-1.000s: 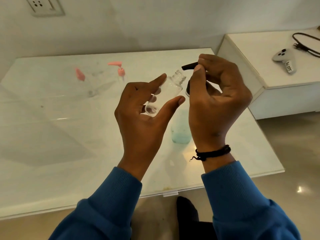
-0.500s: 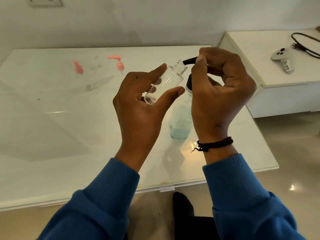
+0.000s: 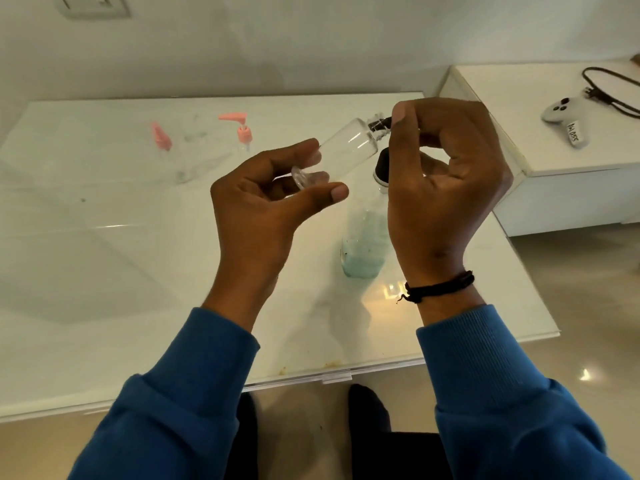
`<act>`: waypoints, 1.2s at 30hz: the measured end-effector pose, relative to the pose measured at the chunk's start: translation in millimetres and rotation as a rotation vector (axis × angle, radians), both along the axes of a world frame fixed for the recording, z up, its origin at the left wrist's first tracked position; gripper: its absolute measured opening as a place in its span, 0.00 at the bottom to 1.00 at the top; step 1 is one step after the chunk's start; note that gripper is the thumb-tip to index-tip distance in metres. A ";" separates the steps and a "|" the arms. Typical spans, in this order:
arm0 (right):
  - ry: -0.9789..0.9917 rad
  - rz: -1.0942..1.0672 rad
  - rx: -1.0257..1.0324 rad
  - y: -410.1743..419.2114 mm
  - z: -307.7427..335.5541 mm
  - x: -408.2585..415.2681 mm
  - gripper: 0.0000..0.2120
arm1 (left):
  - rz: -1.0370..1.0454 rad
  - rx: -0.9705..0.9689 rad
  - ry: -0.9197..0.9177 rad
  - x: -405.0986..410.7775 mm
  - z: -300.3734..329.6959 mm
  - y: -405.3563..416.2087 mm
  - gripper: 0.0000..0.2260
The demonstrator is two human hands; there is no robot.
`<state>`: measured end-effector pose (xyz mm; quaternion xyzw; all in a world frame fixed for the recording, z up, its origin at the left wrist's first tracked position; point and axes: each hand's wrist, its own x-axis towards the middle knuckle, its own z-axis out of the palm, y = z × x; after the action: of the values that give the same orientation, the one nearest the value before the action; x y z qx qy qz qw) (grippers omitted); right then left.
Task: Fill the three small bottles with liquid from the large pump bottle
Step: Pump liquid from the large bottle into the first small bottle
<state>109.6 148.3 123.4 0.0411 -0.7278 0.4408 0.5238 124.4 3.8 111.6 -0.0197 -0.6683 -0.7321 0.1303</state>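
Note:
My left hand [image 3: 266, 209] pinches the base of a small clear bottle [image 3: 346, 147], tilted so its open neck points up and right. The black spout of the large pump bottle [image 3: 363, 244] sits inside that neck. My right hand [image 3: 443, 174] curls around the black pump head, hiding most of it. The large bottle stands on the table and holds pale blue-green liquid in its lower part. The small bottle looks empty. Two more small clear bottles, one with a pink pump [image 3: 242, 131] and one with a pink cap [image 3: 161, 136], stand at the back left of the table.
The white glass-topped table [image 3: 104, 271] stretches left and forward. To the right stands a lower white cabinet [image 3: 554, 161] carrying a white controller [image 3: 564, 116] and a black cable [image 3: 609, 91]. A wall socket [image 3: 93, 5] is at the top left.
My left hand has tilted the small bottle further and moved its neck onto the pump spout, which now reaches inside. The right hand stays on the pump head.

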 end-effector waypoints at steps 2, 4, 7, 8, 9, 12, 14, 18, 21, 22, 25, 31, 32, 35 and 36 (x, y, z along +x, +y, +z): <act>0.007 0.005 0.021 -1.9 0.0 0.4 0.07 | -0.069 0.143 -0.067 -2.3 -0.6 -3.9 0.23; 0.015 0.011 0.041 -4.5 0.3 0.6 0.08 | -0.141 0.301 -0.133 -3.7 -1.4 -6.6 0.23; 0.028 0.003 0.074 -6.5 1.3 1.1 0.09 | -0.215 0.544 -0.228 -3.3 -1.1 -9.9 0.21; 0.037 -0.008 0.093 -6.3 1.3 1.1 0.10 | -0.222 0.582 -0.242 -3.1 -1.4 -10.9 0.20; 0.047 -0.020 0.115 -6.0 1.1 1.2 0.10 | -0.224 0.607 -0.246 -3.2 -2.1 -11.8 0.19; 0.064 -0.049 0.142 -3.5 -0.1 -0.8 0.11 | -0.232 0.651 -0.247 -3.4 -3.9 -11.6 0.16; 0.065 -0.074 0.138 -1.6 -1.4 -2.6 0.12 | -0.242 0.670 -0.262 -2.4 -4.3 -8.9 0.16; 0.080 -0.075 0.095 -0.1 -6.8 -2.5 0.12 | -0.242 0.722 -0.300 0.4 -6.4 -1.7 0.15; 0.090 -0.069 0.069 -0.1 -11.0 -2.5 0.12 | -0.239 0.753 -0.342 1.8 -6.8 1.7 0.15; 0.088 -0.070 0.064 -0.5 -12.3 -2.9 0.12 | -0.237 0.762 -0.351 1.9 -6.9 2.5 0.16; 0.081 -0.071 0.052 -0.8 -14.5 -3.6 0.12 | -0.235 0.783 -0.360 1.9 -6.2 3.8 0.17; 0.089 -0.091 0.068 2.0 -2.1 -7.9 0.16 | -0.238 0.803 -0.349 0.0 -4.7 4.9 0.17; 0.089 -0.089 0.070 1.8 -0.9 -7.6 0.15 | -0.236 0.805 -0.351 -0.1 -4.6 5.4 0.17; 0.074 -0.066 0.073 0.8 -1.1 -5.5 0.12 | -0.236 0.801 -0.361 0.2 -4.5 6.3 0.17; 0.071 -0.060 0.071 0.8 -1.2 -5.2 0.12 | -0.239 0.800 -0.364 0.2 -4.4 6.3 0.17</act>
<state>104.4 149.1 122.3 0.0536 -0.7248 0.3970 0.5605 124.7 10.2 107.2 0.0843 -0.3380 -0.9342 -0.0774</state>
